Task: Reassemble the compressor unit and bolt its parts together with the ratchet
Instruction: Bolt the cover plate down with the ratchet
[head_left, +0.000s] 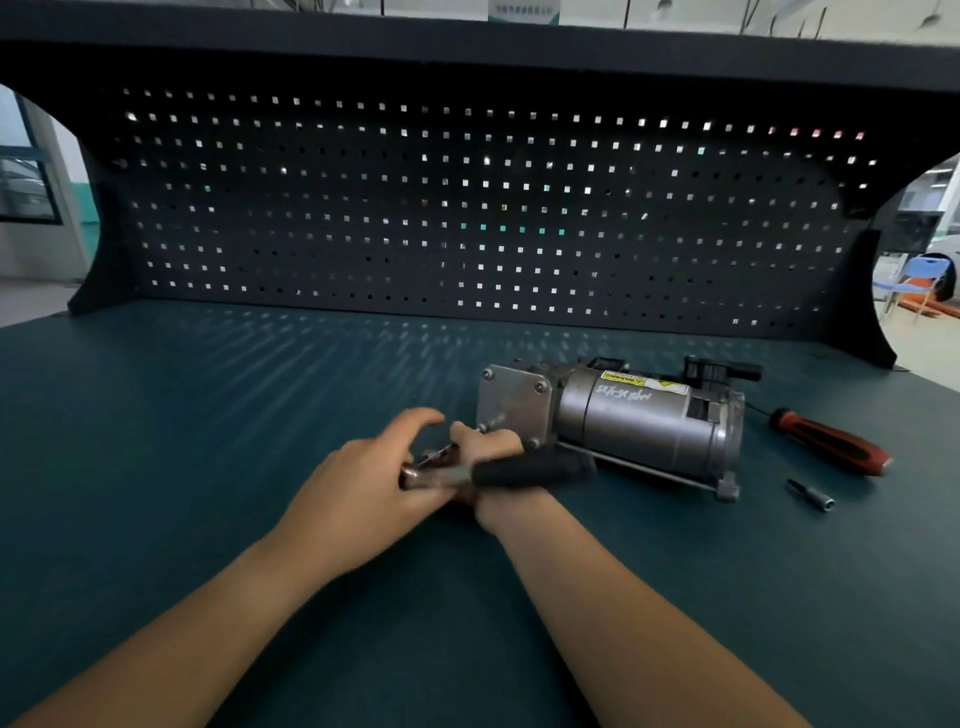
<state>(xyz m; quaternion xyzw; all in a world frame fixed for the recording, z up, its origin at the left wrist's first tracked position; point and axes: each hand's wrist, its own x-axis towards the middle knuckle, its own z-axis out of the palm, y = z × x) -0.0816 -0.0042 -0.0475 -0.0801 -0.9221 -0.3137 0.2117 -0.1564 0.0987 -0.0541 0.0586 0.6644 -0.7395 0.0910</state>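
Bolting step. Left hand (363, 480) pinched the ratchet (524, 469) head; right hand (491, 447) curled round its neck, beside the compressor (631, 415). Next, probably: seat socket squarely on a bolt.

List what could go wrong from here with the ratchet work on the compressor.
1. The left hand and right hand are both bunched on the ratchet, and neither seems to steady the compressor. It may shift on the table under turning force.
2. The hands sit close to the end plate, so a slip could pinch them.
3. The loose bit near the screwdriver could get knocked away.
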